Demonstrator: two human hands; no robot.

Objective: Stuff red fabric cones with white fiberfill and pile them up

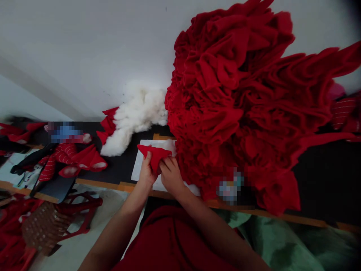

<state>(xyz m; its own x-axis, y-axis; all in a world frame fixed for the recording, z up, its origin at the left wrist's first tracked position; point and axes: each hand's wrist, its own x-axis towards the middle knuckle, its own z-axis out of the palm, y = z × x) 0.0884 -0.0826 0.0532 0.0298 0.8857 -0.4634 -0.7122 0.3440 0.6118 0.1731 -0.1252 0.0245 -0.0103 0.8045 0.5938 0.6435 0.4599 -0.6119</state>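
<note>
In front of me, above a white sheet on the black table, I hold a small red fabric piece with pointed corners. My left hand grips its left side, the thumb lying upright along the cloth. At its lower right, the fingers of my right hand are curled against the fabric and partly hidden. A heap of white fluffy stuffing lies just beyond my hands. Close on the right rises a large pile of red fabric pieces, its lower edge reaching the white sheet.
More red pieces lie left of the stuffing. Farther left are striped red fabric items and red cone shapes. A woven-seat chair stands at lower left. Green sacking hangs below the table's front edge. A pale wall stands behind.
</note>
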